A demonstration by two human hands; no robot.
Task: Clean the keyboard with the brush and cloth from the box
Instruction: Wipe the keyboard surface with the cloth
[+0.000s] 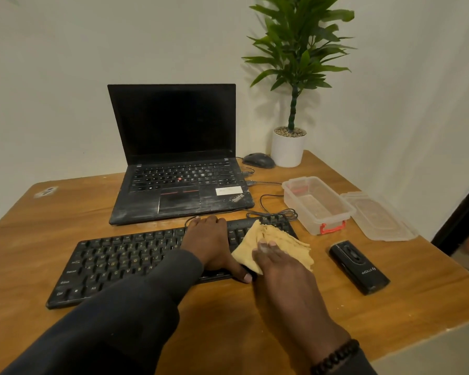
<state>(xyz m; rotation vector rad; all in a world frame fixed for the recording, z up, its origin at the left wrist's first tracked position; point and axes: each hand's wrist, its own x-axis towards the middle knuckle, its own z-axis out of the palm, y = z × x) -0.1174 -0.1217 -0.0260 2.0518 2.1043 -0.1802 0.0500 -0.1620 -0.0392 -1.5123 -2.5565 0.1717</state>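
Note:
A black keyboard (114, 263) lies across the wooden table (255, 320) in front of me. My left hand (211, 244) rests flat across its right-middle part, thumb at the front edge. My right hand (279, 263) presses a tan cloth (276, 239) onto the keyboard's right end, fingers laid over the cloth. The clear plastic box (317, 205) with a red latch stands open to the right. A black brush case (359, 266) lies on the table right of the keyboard.
An open black laptop (173, 163) sits behind the keyboard. The box's clear lid (377, 216) lies right of the box. A mouse (258, 160) and a potted plant (289, 147) stand at the back right corner. Cables (271, 212) run behind the keyboard.

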